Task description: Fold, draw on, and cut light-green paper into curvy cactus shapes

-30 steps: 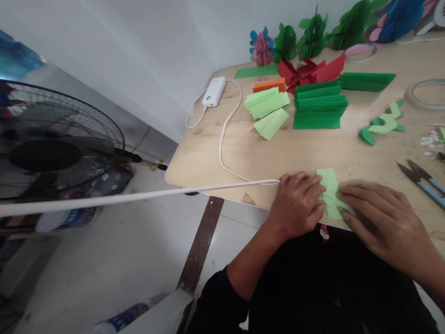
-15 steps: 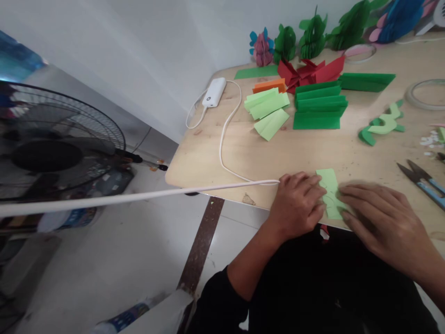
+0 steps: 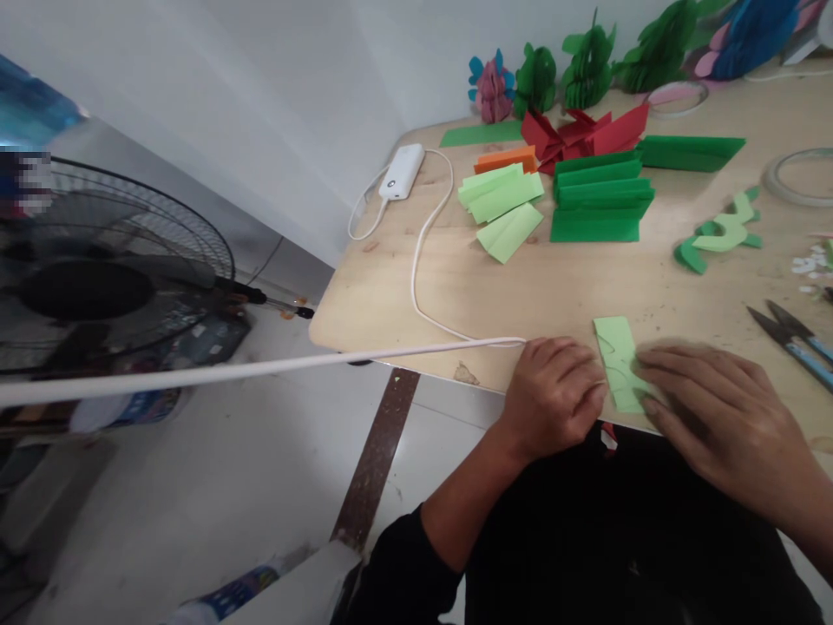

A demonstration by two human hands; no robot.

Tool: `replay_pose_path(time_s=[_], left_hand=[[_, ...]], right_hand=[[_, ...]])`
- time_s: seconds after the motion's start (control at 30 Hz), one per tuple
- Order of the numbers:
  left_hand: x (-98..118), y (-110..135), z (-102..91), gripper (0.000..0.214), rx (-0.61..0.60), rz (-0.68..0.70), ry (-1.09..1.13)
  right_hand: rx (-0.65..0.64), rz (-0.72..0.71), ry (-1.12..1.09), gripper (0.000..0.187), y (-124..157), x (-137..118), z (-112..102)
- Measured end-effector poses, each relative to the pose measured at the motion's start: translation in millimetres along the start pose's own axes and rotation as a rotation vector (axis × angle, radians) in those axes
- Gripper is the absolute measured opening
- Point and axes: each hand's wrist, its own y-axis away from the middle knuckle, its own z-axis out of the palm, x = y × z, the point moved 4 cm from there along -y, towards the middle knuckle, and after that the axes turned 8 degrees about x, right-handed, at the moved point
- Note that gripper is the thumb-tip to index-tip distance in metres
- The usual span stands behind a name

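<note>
A light green paper strip [image 3: 618,343] with curved lines drawn on it lies at the near edge of the table. Just left of it is my left hand [image 3: 556,391], fingers curled and closed; whatever they may hold is hidden. My right hand [image 3: 722,404] rests from the right with its fingers stretched out, the tips on the strip's right edge. Scissors [image 3: 790,343] with blue handles lie beyond my right hand. Further back is a cut, wavy piece of light and dark green paper [image 3: 719,233].
Folded light green papers [image 3: 501,195], dark green papers [image 3: 599,204] and red papers [image 3: 579,139] lie further back. A white power bank [image 3: 402,171] trails a white cable [image 3: 416,260] across the table's left side. Tape rolls [image 3: 777,187] sit right. A fan [image 3: 97,286] stands left.
My left hand has drawn slightly back left from the strip, uncovering more of its left edge. The right hand stays nearly in place.
</note>
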Motion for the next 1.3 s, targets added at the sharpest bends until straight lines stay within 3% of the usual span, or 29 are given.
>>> replay_pose_path(time_s=[0.2,0.4,0.57,0.77,1.07,1.3], left_hand=[[5.0,3.6,1.6,0.026,-0.049,0.112,-0.049],[5.1,2.9,1.0,0.025,-0.017,0.162,-0.053],[4.7,4.5,2.5,0.025,-0.057,0.166,-0.068],[6.3,8.6,4.8,0.025,-0.130,0.265,-0.113],[5.6,10.2,4.0,0.026,-0.071,0.299,-0.119],[5.9,9.6,4.3,0.027,-0.104,0.280,-0.117]], right_hand=[[-0.002,-0.020,0.005,0.029,-1.0,-0.4,0.1],[0.012,-0.043,0.021,0.029,-0.6,-0.8,-0.1],[0.002,-0.036,0.012,0.028,-1.4,-1.5,-0.2],[-0.005,-0.007,-0.004,0.034,-0.6,-0.9,0.0],[-0.003,-0.017,-0.005,0.038,-2.2,-2.2,-1.4],[0.004,-0.038,0.014,0.037,-2.2,-2.5,-1.4]])
